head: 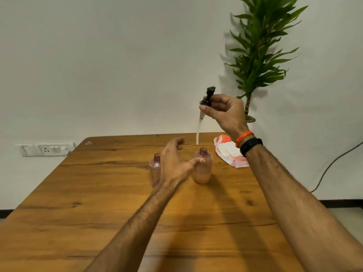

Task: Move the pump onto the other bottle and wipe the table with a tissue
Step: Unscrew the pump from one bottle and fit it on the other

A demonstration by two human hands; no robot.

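Right hand (224, 112) is pinching the black pump (207, 98) up in the air, tube dangling at about 12 o'clock above the half-full bottle (203, 167). Left hand (176, 161) hangs loose and empty between it and the empty bottle (155, 169) at its 9 o'clock. Tissue pack (229, 152) sits around 2 o'clock.

We note a plain white wall (117, 65). Wood-grain tabletop (98, 193) with dark knots. Switch and socket plate (46, 149) low at left. Tall green plant (261, 46) at right; black cable (334, 163) trailing down.
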